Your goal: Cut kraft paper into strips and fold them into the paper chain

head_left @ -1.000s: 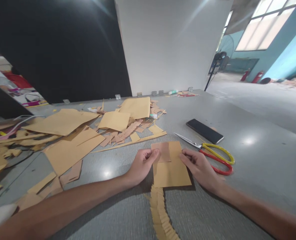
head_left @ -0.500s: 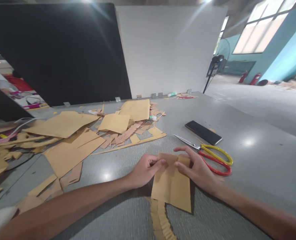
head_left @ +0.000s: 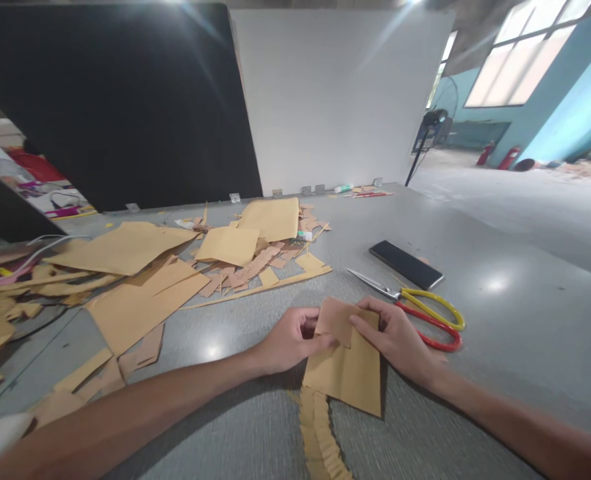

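Above the near part of the grey table (head_left: 515, 353), a tan paper sheet (head_left: 345, 377) is held tilted between two hands. A smaller brown piece (head_left: 336, 319) is lapped over its upper left part. By the left hand (head_left: 292, 340) the pieces are pinched at the left edge, thumb in front; by the right hand (head_left: 392, 333) the sheet's upper right is gripped, its thumb laid at the brown piece's edge. Below, a fringed strip (head_left: 320, 433) is met by the sheet's lower edge (whether joined cannot be told). Scissors (head_left: 441, 345) are placed just beside the right hand.
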Action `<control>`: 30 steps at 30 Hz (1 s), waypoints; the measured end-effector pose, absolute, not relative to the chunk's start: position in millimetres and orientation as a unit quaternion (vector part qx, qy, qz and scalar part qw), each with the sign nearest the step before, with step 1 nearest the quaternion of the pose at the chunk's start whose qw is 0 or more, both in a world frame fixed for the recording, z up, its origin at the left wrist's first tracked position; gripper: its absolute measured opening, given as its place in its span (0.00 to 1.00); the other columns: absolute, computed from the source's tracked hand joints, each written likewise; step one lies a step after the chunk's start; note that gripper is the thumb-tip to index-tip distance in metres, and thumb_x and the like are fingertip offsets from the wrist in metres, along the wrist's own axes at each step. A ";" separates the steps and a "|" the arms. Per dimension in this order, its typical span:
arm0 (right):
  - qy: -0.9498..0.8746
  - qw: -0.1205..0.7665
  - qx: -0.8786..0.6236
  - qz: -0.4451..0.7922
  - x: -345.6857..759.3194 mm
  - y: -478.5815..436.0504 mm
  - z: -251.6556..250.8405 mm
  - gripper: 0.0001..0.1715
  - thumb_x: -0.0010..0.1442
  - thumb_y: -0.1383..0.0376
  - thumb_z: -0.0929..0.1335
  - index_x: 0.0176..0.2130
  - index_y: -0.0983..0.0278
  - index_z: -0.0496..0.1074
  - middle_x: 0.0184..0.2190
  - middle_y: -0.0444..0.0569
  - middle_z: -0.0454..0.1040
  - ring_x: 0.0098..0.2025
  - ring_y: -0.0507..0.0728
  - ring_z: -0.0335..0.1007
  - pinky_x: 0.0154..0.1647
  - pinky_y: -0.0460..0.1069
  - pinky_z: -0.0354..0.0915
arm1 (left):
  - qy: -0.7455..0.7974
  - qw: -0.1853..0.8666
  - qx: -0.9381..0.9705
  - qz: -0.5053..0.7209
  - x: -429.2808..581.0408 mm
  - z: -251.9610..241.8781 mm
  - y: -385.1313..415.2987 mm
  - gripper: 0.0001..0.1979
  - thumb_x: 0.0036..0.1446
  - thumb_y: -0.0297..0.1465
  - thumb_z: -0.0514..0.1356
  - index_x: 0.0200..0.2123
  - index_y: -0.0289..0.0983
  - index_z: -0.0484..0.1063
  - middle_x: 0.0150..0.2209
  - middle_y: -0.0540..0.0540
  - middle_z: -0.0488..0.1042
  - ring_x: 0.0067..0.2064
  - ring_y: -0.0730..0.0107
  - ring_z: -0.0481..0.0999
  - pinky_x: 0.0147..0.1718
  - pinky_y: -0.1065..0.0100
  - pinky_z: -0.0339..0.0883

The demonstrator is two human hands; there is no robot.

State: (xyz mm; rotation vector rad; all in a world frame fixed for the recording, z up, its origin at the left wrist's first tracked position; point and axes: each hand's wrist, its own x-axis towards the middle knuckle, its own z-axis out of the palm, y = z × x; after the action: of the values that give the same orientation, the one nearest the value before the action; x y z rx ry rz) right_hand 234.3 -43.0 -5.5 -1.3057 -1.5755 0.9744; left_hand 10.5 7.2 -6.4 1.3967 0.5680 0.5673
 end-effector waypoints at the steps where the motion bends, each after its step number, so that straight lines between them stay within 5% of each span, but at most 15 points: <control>1: -0.630 0.423 -0.516 0.398 234.4 -42.9 -6.5 0.12 0.67 0.56 0.69 0.39 0.62 0.73 0.33 0.45 0.75 0.34 0.56 0.69 0.33 0.48 0.66 | 0.262 0.687 0.626 0.259 10.5 -7.3 7.9 0.19 0.59 0.40 0.68 0.47 0.33 0.79 0.44 0.37 0.82 0.41 0.62 0.82 0.39 0.68 0.71; 8: -0.657 0.418 -0.467 0.419 234.5 -42.6 -8.9 0.08 0.65 0.61 0.70 0.43 0.62 0.72 0.39 0.46 0.76 0.40 0.57 0.72 0.38 0.48 0.67 | 0.307 0.654 0.628 0.289 11.5 -8.3 7.9 0.22 0.63 0.47 0.63 0.41 0.32 0.80 0.36 0.41 0.81 0.33 0.67 0.78 0.31 0.71 0.67; 14: -0.669 0.412 -0.484 0.385 235.0 -42.0 -5.5 0.17 0.71 0.56 0.65 0.34 0.63 0.71 0.30 0.44 0.70 0.33 0.54 0.65 0.32 0.47 0.61 | 0.327 0.614 0.658 0.289 11.7 -7.7 7.5 0.25 0.62 0.50 0.61 0.30 0.32 0.77 0.27 0.47 0.73 0.26 0.74 0.68 0.24 0.73 0.56; 21: -0.679 0.376 -0.496 0.389 235.8 -39.8 -10.0 0.09 0.65 0.60 0.71 0.37 0.62 0.72 0.31 0.42 0.72 0.34 0.54 0.66 0.32 0.46 0.60 | 0.365 0.589 0.658 0.296 12.6 -8.2 7.4 0.27 0.64 0.52 0.59 0.26 0.33 0.72 0.24 0.50 0.67 0.25 0.75 0.63 0.23 0.73 0.52; 27: -0.678 0.380 -0.522 0.351 235.5 -41.2 -8.2 0.16 0.67 0.55 0.69 0.32 0.63 0.70 0.28 0.42 0.69 0.31 0.53 0.64 0.29 0.47 0.59 | 0.306 0.644 0.644 0.278 11.8 -5.1 5.2 0.23 0.62 0.48 0.63 0.41 0.32 0.79 0.38 0.41 0.80 0.35 0.66 0.76 0.32 0.70 0.66; 30: -0.674 0.379 -0.522 0.360 235.2 -41.3 -7.9 0.17 0.66 0.53 0.69 0.33 0.63 0.71 0.30 0.44 0.72 0.32 0.54 0.67 0.29 0.47 0.61 | 0.304 0.641 0.647 0.278 11.2 -6.5 5.9 0.22 0.63 0.47 0.63 0.39 0.31 0.80 0.38 0.39 0.81 0.35 0.65 0.78 0.32 0.70 0.67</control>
State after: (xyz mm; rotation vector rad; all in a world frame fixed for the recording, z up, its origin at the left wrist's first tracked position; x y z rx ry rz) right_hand 235.2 -41.3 -7.9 -1.3342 -1.7207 0.9187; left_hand 11.2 5.9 -6.5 1.4758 0.6935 0.6332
